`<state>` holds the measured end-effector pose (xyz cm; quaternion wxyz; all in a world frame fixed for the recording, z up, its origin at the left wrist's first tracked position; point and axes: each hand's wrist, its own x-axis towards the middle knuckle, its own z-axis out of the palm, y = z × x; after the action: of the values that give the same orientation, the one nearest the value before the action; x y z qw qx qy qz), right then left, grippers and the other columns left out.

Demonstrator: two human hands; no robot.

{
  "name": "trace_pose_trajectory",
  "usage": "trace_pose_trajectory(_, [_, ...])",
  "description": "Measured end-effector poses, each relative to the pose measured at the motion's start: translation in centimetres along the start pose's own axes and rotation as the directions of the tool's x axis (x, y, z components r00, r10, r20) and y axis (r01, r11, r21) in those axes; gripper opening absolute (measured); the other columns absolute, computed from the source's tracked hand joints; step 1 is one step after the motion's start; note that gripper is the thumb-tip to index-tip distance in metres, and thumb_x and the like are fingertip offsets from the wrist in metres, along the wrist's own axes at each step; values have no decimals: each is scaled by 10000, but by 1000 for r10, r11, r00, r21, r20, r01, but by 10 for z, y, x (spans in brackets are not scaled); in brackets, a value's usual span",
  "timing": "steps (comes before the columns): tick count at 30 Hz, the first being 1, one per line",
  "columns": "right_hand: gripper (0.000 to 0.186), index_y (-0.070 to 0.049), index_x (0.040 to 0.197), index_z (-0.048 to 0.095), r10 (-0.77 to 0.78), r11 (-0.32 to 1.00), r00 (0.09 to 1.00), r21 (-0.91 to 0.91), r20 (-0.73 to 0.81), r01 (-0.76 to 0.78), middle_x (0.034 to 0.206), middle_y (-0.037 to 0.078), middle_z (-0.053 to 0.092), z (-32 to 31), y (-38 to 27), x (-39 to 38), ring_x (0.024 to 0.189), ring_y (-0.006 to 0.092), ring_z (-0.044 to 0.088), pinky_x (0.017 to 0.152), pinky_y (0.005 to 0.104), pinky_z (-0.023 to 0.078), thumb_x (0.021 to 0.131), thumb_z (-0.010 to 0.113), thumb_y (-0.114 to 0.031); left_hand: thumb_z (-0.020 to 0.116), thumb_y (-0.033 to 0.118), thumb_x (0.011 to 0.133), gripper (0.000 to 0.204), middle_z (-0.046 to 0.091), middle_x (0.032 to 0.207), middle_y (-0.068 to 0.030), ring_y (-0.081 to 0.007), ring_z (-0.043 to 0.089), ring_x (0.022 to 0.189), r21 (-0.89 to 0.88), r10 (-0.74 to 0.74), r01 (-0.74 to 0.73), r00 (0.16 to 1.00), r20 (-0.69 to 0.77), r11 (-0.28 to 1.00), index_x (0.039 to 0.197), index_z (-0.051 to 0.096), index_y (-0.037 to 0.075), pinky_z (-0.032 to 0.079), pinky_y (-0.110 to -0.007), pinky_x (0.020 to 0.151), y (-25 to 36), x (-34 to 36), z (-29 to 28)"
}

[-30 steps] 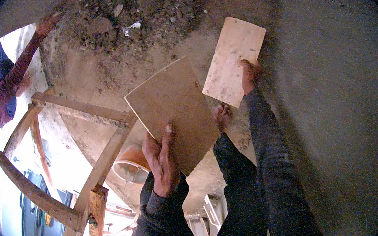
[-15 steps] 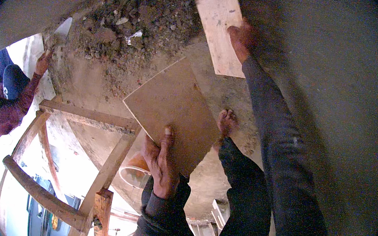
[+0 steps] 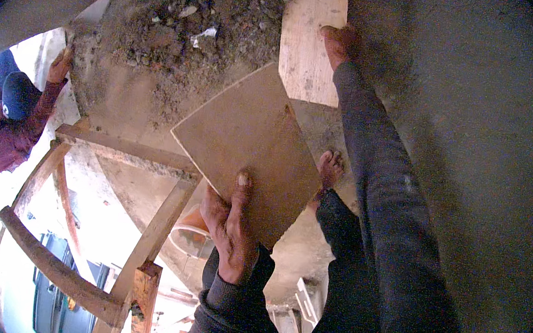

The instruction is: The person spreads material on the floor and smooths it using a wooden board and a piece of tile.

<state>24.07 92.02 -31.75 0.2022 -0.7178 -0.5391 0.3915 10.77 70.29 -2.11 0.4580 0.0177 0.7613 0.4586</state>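
My left hand (image 3: 230, 231) is closed on the near corner of a square brown board (image 3: 249, 145), thumb on top and fingers partly hidden beneath. The board's flat face is turned up, above my legs. With the arm stretched far forward, my right hand (image 3: 342, 43) grips the right edge of a pale rectangular wooden board (image 3: 311, 47). Most of those fingers are hidden. The pale board stands nearly upright in the picture, beside a heap of dark rubble (image 3: 183, 32); its lower end lies just past the brown board's far corner.
A rough wooden frame (image 3: 130, 152) with a curved pole (image 3: 58, 264) stands at the left. Below my left hand shows an orange-brown bucket (image 3: 192, 230). My bare foot (image 3: 330, 167) is right of the brown board. Another person (image 3: 3, 140) reaches toward the rubble at far left. A grey wall (image 3: 479, 145) runs along the right.
The pale board has turned clockwise from a slant to nearly upright, with my right hand still on its edge. The brown board stays in my left hand, slightly shifted.
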Motion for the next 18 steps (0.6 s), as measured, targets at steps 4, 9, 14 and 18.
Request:
trace_pose_trajectory(4, [370, 34, 937, 589, -304, 950, 952, -88, -30, 300, 818, 230, 629, 9, -30, -14, 751, 375, 617, 679, 426, 492, 676, 648, -222, 571, 201, 883, 389, 573, 1060, -146, -213, 528, 933, -106, -35, 29, 998, -55, 994, 1168, 465, -43, 409, -336, 859, -2, -7, 10])
trace_pose_trajectory(9, [417, 35, 1052, 543, -511, 850, 858, -189, -62, 492, 945, 224, 600, -4, -22, -19, 875, 364, 582, 785, 413, 472, 712, 646, -185, 562, 207, 889, 393, 562, 1080, -147, -217, 530, 943, -52, 1, -2, 1000, -3, 999, 1178, 457, -38, 421, -342, 848, -17, -14, 9])
trace_pose_trajectory(14, [433, 55, 1111, 522, -70, 962, 991, 270, 114, 37, 985, 162, 616, -83, 75, -62, 887, 274, 590, 792, 358, 474, 720, 626, -99, 553, 213, 897, 399, 561, 1092, -151, -211, 529, 959, -36, -13, 13, 1000, -11, 999, 1181, 451, -47, 425, -338, 848, -14, -16, 6])
trace_pose_trajectory(18, [384, 57, 1061, 542, 25, 976, 1000, 218, 14, -28, 925, 152, 637, -76, 89, -90, 810, 250, 611, 732, 344, 493, 709, 604, -83, 554, 214, 898, 402, 563, 1095, -154, -208, 530, 957, -2, -50, 50, 998, -28, 999, 1180, 453, -53, 421, -328, 851, -9, -17, -2])
